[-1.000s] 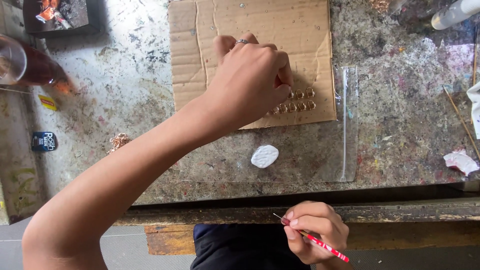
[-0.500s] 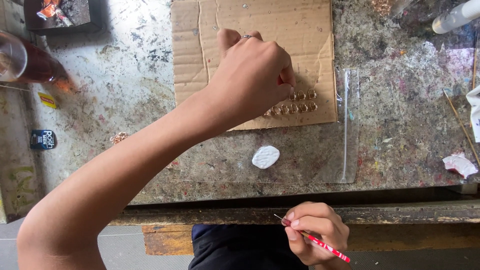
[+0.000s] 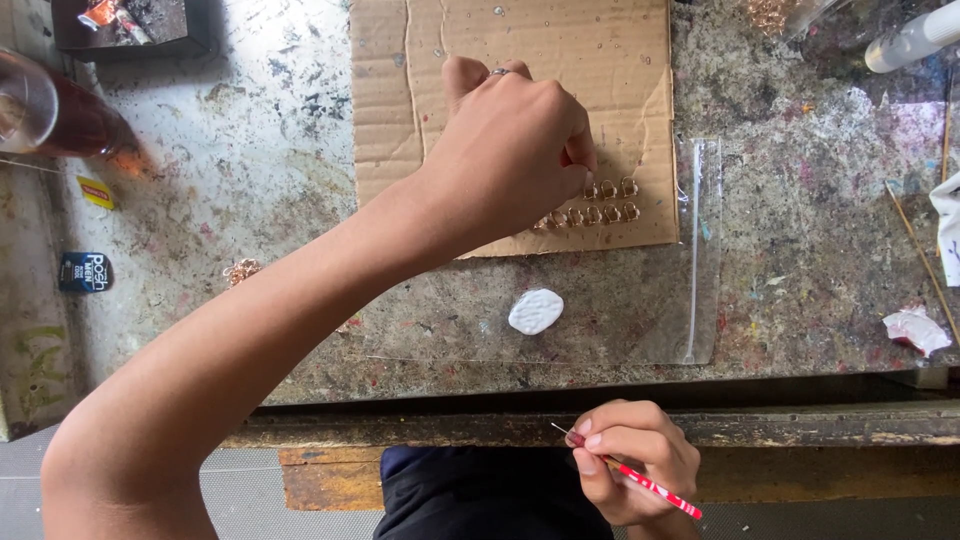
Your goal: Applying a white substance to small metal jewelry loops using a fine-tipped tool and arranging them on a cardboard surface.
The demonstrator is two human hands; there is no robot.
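My left hand [image 3: 515,150] reaches across the bench with its fingers curled down on a sheet of brown cardboard [image 3: 600,60]. Its fingertips are at two short rows of small copper rings [image 3: 600,205] set on the cardboard; whether it pinches one is hidden by the hand. My right hand [image 3: 630,460] is low at the bench's front edge and holds a thin red-handled pick [image 3: 650,482] whose metal tip points up and left. A white oval lump [image 3: 536,311] lies on the bench below the cardboard.
A clear plastic strip [image 3: 700,250] lies right of the cardboard. A glass jar [image 3: 50,110] and a dark tray [image 3: 120,25] sit at the far left. A small copper scrap [image 3: 241,270], a blue packet [image 3: 85,271], thin sticks [image 3: 920,250] and crumpled white paper [image 3: 915,328] lie around.
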